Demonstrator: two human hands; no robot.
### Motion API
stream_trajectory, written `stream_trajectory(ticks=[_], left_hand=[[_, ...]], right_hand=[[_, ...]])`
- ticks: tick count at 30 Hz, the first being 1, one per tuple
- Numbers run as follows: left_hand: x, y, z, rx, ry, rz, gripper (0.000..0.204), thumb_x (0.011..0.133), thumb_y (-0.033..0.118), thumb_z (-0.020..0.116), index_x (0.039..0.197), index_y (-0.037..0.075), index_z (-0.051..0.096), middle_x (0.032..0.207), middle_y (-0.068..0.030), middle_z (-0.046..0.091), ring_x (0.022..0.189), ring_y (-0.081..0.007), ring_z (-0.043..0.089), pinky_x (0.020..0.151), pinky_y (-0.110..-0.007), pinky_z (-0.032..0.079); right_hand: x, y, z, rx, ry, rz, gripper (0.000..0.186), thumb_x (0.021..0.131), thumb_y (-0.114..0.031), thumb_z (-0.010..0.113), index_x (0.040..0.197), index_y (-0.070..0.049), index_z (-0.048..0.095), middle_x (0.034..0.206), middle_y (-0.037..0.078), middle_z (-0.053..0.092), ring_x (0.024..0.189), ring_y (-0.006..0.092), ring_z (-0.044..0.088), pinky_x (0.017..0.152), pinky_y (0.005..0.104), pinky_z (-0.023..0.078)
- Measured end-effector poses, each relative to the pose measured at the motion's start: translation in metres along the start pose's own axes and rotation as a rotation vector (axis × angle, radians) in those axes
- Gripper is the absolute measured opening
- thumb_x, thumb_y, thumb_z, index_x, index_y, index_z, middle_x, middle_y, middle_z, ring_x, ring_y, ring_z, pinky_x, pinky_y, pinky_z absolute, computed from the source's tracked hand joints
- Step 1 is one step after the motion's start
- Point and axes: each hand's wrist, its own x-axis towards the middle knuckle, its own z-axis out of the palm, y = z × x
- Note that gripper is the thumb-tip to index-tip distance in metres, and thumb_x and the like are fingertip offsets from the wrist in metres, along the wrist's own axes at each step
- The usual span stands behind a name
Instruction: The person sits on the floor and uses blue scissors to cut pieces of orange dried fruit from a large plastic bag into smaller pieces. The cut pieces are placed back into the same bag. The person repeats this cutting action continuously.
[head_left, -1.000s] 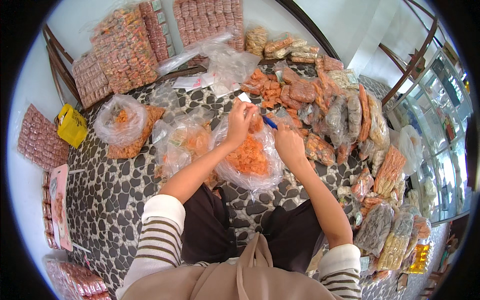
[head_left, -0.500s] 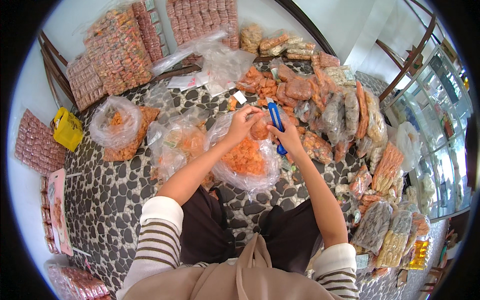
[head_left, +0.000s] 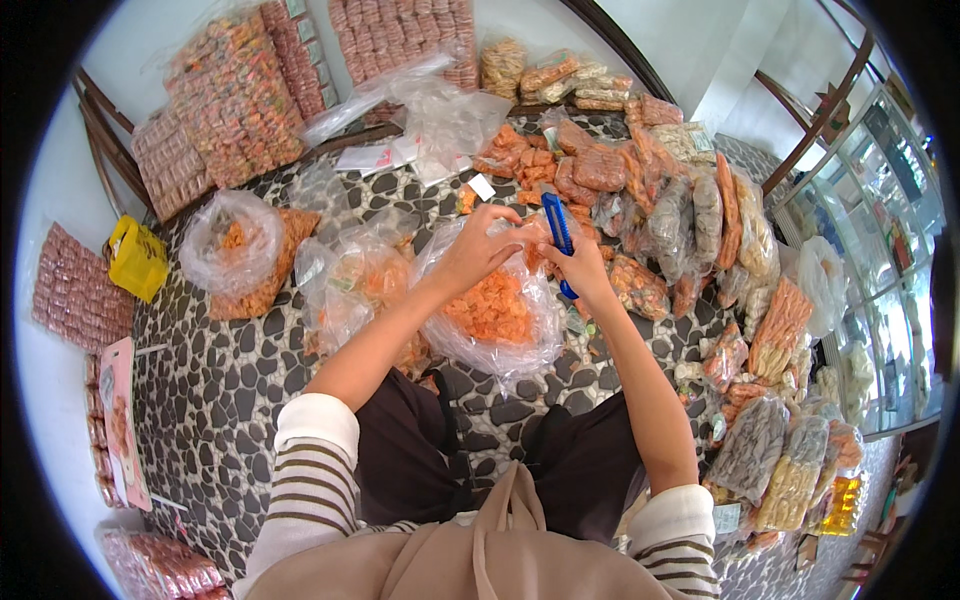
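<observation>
My left hand (head_left: 490, 242) has its bent fingers on the top of a small clear packet of orange snack (head_left: 532, 257), thumb against the plastic. In my right hand (head_left: 575, 265) is a blue box cutter (head_left: 555, 222), held upright, blade end upward, with the packet beside it at my fingertips. Under both hands lies a large open plastic bag (head_left: 535, 335) full of loose orange crisps (head_left: 485, 310). A small white card (head_left: 481, 187) lies just beyond them.
Many snack packs (head_left: 600, 170) crowd the right and back. Bags (head_left: 355, 290) and another open bag (head_left: 228, 250) lie left. Tall bundles (head_left: 230, 100) lean on the wall, a yellow bag (head_left: 138, 258) at left, a glass cabinet (head_left: 860, 260) at right, patterned floor (head_left: 220, 420) below.
The cutter has turned from pointing sideways to upright in my right hand. My left hand has come down from the white card, its fingers shifting on the packet.
</observation>
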Motion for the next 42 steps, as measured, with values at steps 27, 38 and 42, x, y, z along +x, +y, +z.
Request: stream_trajectory(ticks=[27, 38, 42], left_hand=[[-0.012, -0.006, 0.003, 0.208, -0.155, 0.252, 0.011, 0.068, 0.013, 0.064, 0.078, 0.011, 0.058, 0.078, 0.0025, 0.054, 0.075, -0.0147, 0.055, 0.058, -0.027, 0.046], [-0.023, -0.004, 0.017, 0.247, -0.298, 0.215, 0.016, 0.069, 0.013, 0.062, 0.082, 0.006, 0.056, 0.079, -0.0023, 0.053, 0.077, -0.0169, 0.054, 0.057, -0.027, 0.048], [-0.031, 0.001, 0.019, 0.203, -0.306, 0.219, 0.017, 0.071, 0.013, 0.061, 0.084, 0.005, 0.053, 0.08, -0.0036, 0.052, 0.076, -0.0186, 0.054, 0.06, -0.028, 0.048]], right_hand=[[-0.005, 0.008, 0.008, -0.377, 0.009, -0.075, 0.028, 0.074, -0.027, 0.066, 0.079, -0.001, 0.056, 0.059, 0.008, 0.056, 0.054, 0.0183, 0.056, 0.054, 0.031, 0.043], [0.0, 0.03, 0.011, -0.642, 0.202, -0.132, 0.022, 0.068, -0.016, 0.064, 0.077, 0.003, 0.056, 0.067, 0.021, 0.058, 0.063, 0.0341, 0.059, 0.06, 0.039, 0.045], [0.005, 0.042, 0.006, -0.576, 0.158, -0.022, 0.02, 0.067, -0.015, 0.064, 0.075, 0.002, 0.058, 0.065, 0.02, 0.059, 0.062, 0.0327, 0.06, 0.059, 0.0384, 0.045]])
